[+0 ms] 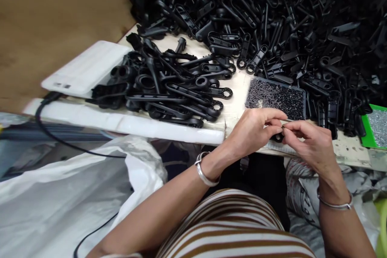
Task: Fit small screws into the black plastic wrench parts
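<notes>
My left hand (255, 127) and my right hand (308, 139) meet over the table's front edge, thumbs and forefingers pinched together. Between the fingertips is a tiny dark piece (283, 127), too small to name. Part of a black plastic part (277, 137) shows just beneath the fingers; the rest of it is hidden. Right behind my hands lies a clear shallow box (248, 88) filled with small dark pieces. To the left, long black plastic parts with ringed ends (181, 88) lie in a loose pile.
A large heap of black parts (256, 12) covers the back and right. A green tray (367, 131) of small silvery pieces sits at far right. On the left are a white plastic case (87, 66), a black cable (69, 139) and a white plastic bag (90, 193) below the edge.
</notes>
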Demonstrator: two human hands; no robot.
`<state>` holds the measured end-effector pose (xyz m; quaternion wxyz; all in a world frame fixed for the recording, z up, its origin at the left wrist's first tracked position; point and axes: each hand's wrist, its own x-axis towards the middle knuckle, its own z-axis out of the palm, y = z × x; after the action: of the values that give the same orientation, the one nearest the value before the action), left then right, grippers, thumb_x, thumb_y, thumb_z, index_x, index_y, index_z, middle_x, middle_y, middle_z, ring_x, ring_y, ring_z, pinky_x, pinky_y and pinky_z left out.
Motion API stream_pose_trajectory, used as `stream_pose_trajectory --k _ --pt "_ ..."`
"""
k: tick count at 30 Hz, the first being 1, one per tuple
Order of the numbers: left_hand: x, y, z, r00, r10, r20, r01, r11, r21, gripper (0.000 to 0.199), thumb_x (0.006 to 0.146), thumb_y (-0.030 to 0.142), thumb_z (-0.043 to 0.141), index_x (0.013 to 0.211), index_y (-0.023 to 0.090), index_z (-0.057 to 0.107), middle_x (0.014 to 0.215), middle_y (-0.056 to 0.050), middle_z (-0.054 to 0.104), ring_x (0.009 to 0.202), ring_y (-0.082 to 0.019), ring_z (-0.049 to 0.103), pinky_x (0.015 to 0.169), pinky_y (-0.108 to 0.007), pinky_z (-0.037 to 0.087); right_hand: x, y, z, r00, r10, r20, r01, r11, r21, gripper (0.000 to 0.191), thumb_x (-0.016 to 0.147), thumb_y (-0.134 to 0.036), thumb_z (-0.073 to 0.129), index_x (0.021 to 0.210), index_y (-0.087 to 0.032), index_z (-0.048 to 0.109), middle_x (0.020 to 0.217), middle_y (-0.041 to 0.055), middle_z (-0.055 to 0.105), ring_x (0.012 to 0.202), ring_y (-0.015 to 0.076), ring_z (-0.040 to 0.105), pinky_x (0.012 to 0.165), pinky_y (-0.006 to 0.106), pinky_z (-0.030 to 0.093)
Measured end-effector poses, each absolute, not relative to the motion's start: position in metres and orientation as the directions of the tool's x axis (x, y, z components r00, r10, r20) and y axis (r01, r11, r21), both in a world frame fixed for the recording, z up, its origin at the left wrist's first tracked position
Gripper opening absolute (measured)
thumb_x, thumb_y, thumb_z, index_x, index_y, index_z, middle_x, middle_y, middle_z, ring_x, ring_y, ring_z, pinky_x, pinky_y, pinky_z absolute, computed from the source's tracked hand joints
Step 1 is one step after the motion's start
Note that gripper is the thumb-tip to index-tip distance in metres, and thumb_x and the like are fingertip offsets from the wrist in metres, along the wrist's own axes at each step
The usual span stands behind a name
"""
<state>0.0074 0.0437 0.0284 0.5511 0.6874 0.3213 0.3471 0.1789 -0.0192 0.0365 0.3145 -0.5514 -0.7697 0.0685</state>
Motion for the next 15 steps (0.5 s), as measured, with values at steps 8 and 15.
stream_pose_trajectory --k 8,15 --pt "0.01 0.04 0.028 0.545 0.829 0.125 0.045 -0.178 0.983 0.014 0.078 0.007 0.061 0.089 0.013 0.068 0.069 0.003 0.068 0.069 -0.011 0.063 0.068 -0.018 0.049 0.181 -0.023 0.035 -0.278 0.872 0.403 0.805 0.44 -0.397 0.008 0.092 -0.017 0.055 0.094 -0.02 0.063 0.089 0.0031 0.072 0.077 0.0151 0.069 0.074 0.026 0.056" --pt "-0.006 0.03 0.02 0.638 0.726 0.256 0.37 -0.581 0.725 0.023 0.083 0.009 0.062 0.105 0.018 0.062 0.094 -0.004 0.07 0.091 -0.02 0.065 0.084 -0.03 0.048 0.187 -0.033 0.03 -0.164 0.92 0.356 0.851 0.315 -0.421 0.009 0.09 -0.019 0.057 0.087 -0.02 0.065 0.076 0.001 0.071 0.061 0.0129 0.064 0.06 0.024 0.053"
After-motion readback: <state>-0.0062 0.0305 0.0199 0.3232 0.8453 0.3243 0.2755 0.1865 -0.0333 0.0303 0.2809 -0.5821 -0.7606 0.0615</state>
